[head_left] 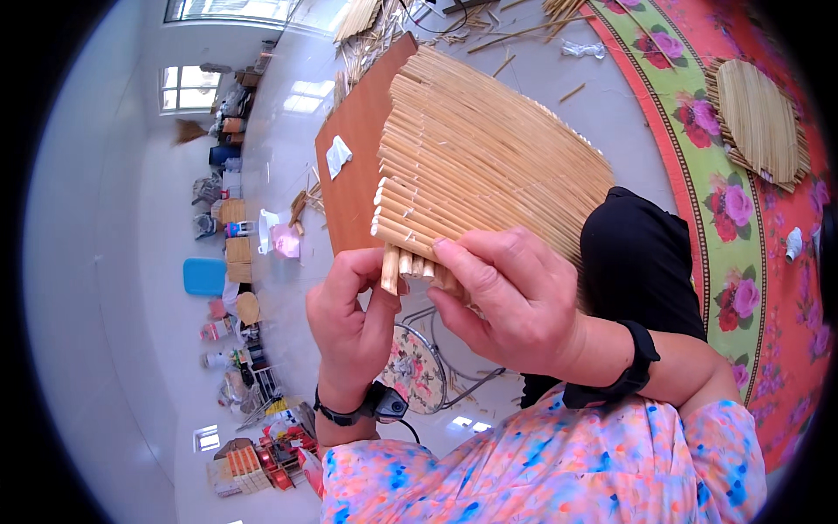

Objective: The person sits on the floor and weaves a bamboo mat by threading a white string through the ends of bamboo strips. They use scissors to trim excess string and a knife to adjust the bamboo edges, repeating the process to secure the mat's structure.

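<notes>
A mat of straw-coloured reed sticks (471,148), tied side by side with thin thread, lies slanted over a brown board and reaches toward me. Its near edge is between my two hands. My right hand (519,293) is closed on that edge, thumb beneath and fingers on top. Under the edge, several short reed ends (407,264) poke out crosswise to the mat's sticks. My left hand (353,310) pinches at the leftmost of these ends, with its fingers partly behind it. What lies behind the fingertips is hidden.
The brown board (349,192) carries a crumpled white scrap (339,156). A round floral stool (412,367) stands below my hands. On the right, a flowered cloth (733,218) bears an oval reed mat (759,118). Loose reeds litter the floor at the top; household goods line the left wall.
</notes>
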`<state>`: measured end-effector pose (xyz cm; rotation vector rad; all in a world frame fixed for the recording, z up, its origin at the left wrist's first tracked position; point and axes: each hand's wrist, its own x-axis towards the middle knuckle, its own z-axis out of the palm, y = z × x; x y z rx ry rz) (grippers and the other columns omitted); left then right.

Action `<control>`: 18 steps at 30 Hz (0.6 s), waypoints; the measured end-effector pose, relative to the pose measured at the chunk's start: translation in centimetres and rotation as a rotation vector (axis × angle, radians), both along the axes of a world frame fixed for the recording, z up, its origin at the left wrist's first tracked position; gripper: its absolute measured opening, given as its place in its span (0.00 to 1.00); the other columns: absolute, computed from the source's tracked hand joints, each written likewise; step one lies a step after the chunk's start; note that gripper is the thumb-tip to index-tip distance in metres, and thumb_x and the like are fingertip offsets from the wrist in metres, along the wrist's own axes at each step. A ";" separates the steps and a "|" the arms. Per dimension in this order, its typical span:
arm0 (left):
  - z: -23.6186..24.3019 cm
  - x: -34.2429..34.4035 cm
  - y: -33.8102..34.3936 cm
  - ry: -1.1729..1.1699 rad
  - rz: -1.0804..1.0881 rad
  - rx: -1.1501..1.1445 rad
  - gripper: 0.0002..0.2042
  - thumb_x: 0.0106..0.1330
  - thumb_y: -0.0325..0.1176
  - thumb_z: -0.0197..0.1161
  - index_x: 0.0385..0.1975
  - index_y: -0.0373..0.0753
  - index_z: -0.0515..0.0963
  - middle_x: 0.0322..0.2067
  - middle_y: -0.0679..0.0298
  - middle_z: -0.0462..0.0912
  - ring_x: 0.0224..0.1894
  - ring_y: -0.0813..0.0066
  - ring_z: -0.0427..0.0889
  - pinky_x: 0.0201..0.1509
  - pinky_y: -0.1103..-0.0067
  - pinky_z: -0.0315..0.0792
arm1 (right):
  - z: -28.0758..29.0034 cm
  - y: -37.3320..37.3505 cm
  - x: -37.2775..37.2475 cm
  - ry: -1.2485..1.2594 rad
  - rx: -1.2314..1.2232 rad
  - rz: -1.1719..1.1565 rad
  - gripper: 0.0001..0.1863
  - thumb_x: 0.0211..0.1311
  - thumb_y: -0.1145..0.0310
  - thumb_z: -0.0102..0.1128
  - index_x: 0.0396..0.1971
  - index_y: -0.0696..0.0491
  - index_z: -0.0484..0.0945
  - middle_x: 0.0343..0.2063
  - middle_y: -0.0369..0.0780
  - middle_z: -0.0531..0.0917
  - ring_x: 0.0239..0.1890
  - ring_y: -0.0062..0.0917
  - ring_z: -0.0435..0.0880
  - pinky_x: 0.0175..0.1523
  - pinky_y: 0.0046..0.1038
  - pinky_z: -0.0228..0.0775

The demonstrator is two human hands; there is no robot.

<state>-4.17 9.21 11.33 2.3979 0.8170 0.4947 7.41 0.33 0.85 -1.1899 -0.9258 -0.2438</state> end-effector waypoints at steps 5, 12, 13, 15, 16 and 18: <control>0.0 0.1 -0.2 0.011 -0.015 0.100 0.03 0.62 0.20 0.61 0.33 0.32 0.76 0.22 0.63 0.80 0.24 0.81 0.80 0.29 0.84 0.72 | 0.1 0.1 0.2 0.020 0.025 0.048 0.22 0.37 0.78 0.71 0.39 0.60 0.81 0.32 0.41 0.79 0.27 0.29 0.79 0.28 0.27 0.73; -0.3 1.0 -0.4 0.010 -0.005 0.130 0.03 0.60 0.19 0.61 0.32 0.32 0.76 0.22 0.63 0.80 0.23 0.82 0.79 0.28 0.84 0.71 | 0.1 0.4 0.3 -0.010 0.029 0.041 0.21 0.38 0.78 0.71 0.38 0.61 0.80 0.33 0.41 0.79 0.28 0.30 0.80 0.29 0.26 0.74; -0.2 1.1 -0.6 0.004 0.002 0.114 0.03 0.60 0.19 0.61 0.31 0.32 0.76 0.22 0.63 0.80 0.23 0.82 0.79 0.28 0.84 0.71 | 0.1 0.4 0.2 -0.012 0.029 0.036 0.21 0.38 0.78 0.71 0.38 0.61 0.80 0.33 0.41 0.79 0.28 0.30 0.80 0.29 0.26 0.74; -0.6 0.9 -0.7 -0.041 0.005 0.049 0.03 0.64 0.24 0.61 0.32 0.33 0.74 0.23 0.66 0.79 0.22 0.85 0.74 0.24 0.87 0.67 | 0.1 0.4 0.1 -0.019 0.030 0.026 0.21 0.38 0.77 0.72 0.39 0.61 0.80 0.33 0.42 0.79 0.28 0.30 0.80 0.29 0.26 0.74; -0.7 0.7 -0.7 -0.062 0.007 0.017 0.05 0.67 0.27 0.61 0.32 0.33 0.73 0.24 0.67 0.79 0.21 0.87 0.72 0.23 0.88 0.65 | 0.2 0.4 0.0 -0.025 0.029 0.026 0.21 0.38 0.78 0.71 0.38 0.61 0.80 0.33 0.41 0.79 0.28 0.30 0.81 0.29 0.26 0.74; -1.0 0.9 -0.8 -0.066 0.050 -0.012 0.02 0.63 0.21 0.59 0.32 0.32 0.73 0.24 0.63 0.81 0.24 0.83 0.78 0.26 0.85 0.71 | 0.1 0.4 0.1 -0.045 0.018 0.011 0.21 0.39 0.78 0.71 0.38 0.61 0.80 0.33 0.41 0.79 0.29 0.30 0.81 0.30 0.26 0.75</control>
